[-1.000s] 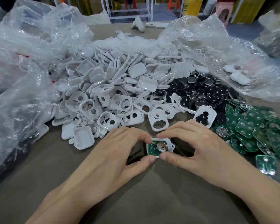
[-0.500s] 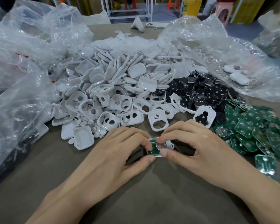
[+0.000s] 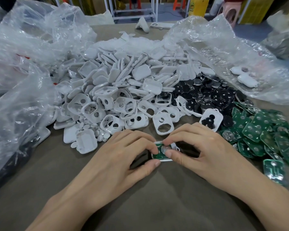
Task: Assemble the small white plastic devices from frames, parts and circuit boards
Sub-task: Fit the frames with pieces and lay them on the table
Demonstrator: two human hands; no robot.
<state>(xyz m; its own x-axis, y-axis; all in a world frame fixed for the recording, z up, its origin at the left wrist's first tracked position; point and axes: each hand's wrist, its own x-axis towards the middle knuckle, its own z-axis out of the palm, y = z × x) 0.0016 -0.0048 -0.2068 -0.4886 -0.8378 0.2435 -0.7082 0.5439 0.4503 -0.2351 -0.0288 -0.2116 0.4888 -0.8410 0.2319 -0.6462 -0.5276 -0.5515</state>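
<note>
A small white frame with a green circuit board (image 3: pixel 162 151) seated in it lies on the brown table between my hands. My left hand (image 3: pixel 122 157) pinches its left end, thumb below and fingers above. My right hand (image 3: pixel 195 147) pinches its right end, thumb on the board's front edge and fingertips pressing on top near the round metal contact. Behind them spreads a big heap of white frames and shells (image 3: pixel 117 90), a patch of black round parts (image 3: pixel 207 95) and a pile of green circuit boards (image 3: pixel 264 134) at the right.
Crumpled clear plastic bags lie at the left (image 3: pixel 18 77) and at the back right (image 3: pixel 223 52); finished white devices (image 3: pixel 245 80) rest on the right bag. A loose white frame (image 3: pixel 163 125) and a shell holding black parts (image 3: pixel 210 120) sit just beyond my fingers.
My fingers have closed further over the frame and board, covering more of it. The piece stays in the same spot on the table.
</note>
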